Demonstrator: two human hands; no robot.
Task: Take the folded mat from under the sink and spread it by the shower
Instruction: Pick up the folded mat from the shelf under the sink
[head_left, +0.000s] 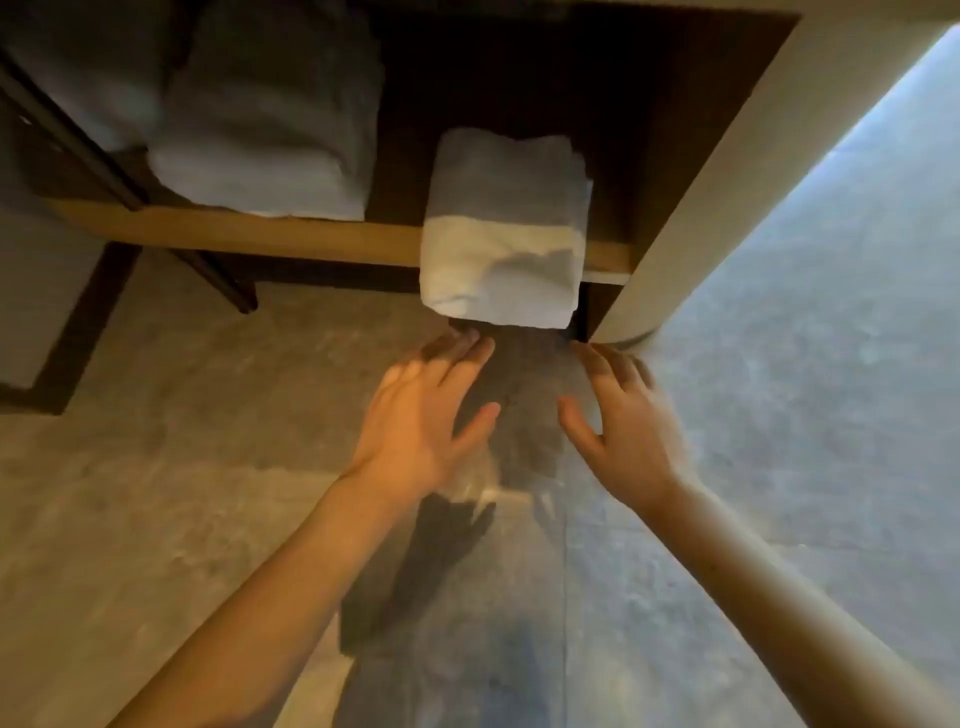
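Note:
A white folded mat (501, 234) lies on the low wooden shelf (249, 234) under the sink, its front end hanging over the shelf's edge. My left hand (423, 410) and my right hand (621, 415) are stretched out just below the mat, one on each side, fingers straight and spread. Neither hand touches the mat; the fingertips stop a little short of its lower edge. Both hands are slightly blurred.
Two bigger folded towels (270, 114) lie on the same shelf to the left. A pale cabinet side panel (727, 171) stands right of the mat. A dark metal frame (104, 171) crosses at the left. Grey stone floor (208, 467) lies below.

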